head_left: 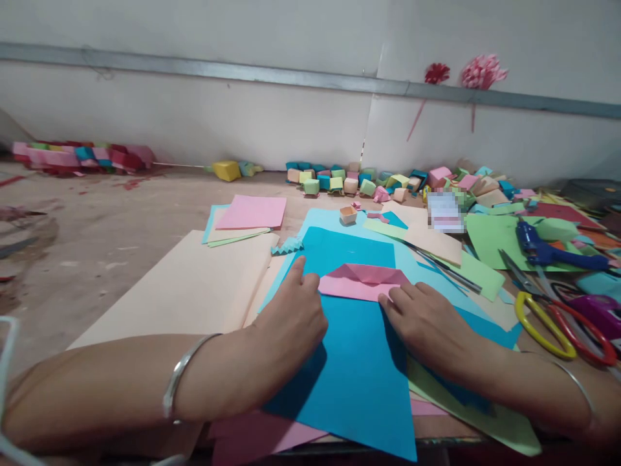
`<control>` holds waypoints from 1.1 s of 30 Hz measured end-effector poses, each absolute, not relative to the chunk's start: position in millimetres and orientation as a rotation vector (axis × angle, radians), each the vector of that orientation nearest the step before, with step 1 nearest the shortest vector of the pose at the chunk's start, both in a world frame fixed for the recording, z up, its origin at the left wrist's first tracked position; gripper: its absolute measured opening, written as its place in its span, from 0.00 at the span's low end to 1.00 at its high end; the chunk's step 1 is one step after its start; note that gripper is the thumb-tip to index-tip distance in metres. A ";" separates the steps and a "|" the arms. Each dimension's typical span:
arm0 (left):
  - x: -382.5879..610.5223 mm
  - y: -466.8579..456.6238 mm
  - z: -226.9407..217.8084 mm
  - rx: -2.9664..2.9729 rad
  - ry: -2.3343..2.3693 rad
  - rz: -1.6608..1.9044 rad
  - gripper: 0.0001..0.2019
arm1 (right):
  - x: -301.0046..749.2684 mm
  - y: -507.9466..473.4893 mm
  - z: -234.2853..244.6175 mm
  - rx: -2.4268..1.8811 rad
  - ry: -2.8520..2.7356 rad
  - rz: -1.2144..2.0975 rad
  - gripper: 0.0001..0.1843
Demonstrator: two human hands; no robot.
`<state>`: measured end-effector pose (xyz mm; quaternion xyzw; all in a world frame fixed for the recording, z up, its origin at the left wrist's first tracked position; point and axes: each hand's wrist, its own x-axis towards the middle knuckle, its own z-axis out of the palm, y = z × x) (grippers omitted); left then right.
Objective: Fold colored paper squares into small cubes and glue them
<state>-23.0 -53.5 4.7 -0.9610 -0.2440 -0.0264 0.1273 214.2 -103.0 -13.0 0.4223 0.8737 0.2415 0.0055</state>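
A folded strip of pink paper [361, 285] lies across a blue sheet [359, 375], its upper flap partly raised. My left hand [295, 310] is at its left end, most fingers curled in and one finger pointing forward; the thumb is hidden. At the right end, my right hand [422, 317] pinches the pink paper's corner between thumb and bent fingers. A small zigzag-folded light blue piece [287, 246] lies just beyond my left hand. A small peach paper box [348, 215] sits behind the pink strip.
To the right are scissors [543, 323] with yellow and red handles and a blue glue gun [553, 249]. Square papers [252, 212] are stacked at back left, near a large cream sheet [184, 291]. Small folded paper figures [334, 181] line the wall.
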 end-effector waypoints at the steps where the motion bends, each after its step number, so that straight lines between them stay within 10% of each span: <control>1: -20.1 -54.4 8.4 -2.775 -0.752 -0.062 0.16 | 214.9 -101.6 -12.5 1.381 2.727 0.762 0.11; 33: -4.6 -7.7 -19.6 -3.163 -0.771 -0.715 0.10 | 220.0 -76.6 -16.7 1.568 3.110 0.020 0.04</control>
